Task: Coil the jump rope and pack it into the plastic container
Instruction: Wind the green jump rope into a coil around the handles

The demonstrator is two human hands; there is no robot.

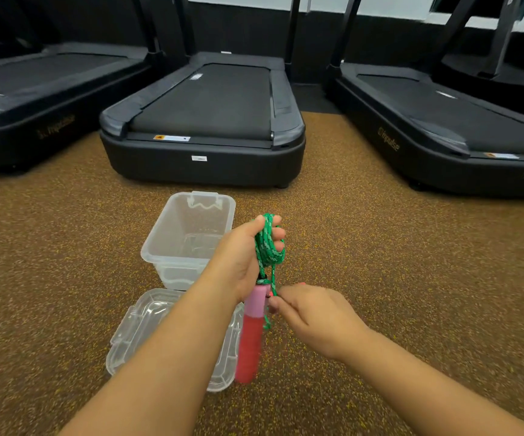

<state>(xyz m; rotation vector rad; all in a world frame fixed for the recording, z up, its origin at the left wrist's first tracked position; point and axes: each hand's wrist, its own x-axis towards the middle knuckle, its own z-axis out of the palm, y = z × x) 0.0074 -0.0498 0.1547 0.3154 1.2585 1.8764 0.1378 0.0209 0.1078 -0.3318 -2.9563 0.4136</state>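
My left hand [241,256] grips a bundle of green jump rope [267,247] coiled in loops around its fingers. A pink and red handle [251,335] hangs straight down from the coil. My right hand [311,313] pinches the loose green strand beside the handle's pink top; a bit of red shows behind its fingers, perhaps a second handle. The clear plastic container [188,215] stands open and empty on the floor, just left of and beyond my left hand. Its clear lid [141,328] lies flat on the floor nearer to me, partly hidden by my left forearm.
The floor is brown speckled rubber [396,262]. Three black treadmills stand ahead: one in the middle [204,121], one to the left [34,99], one to the right [443,127]. The middle treadmill's rear end sits a short way beyond the container.
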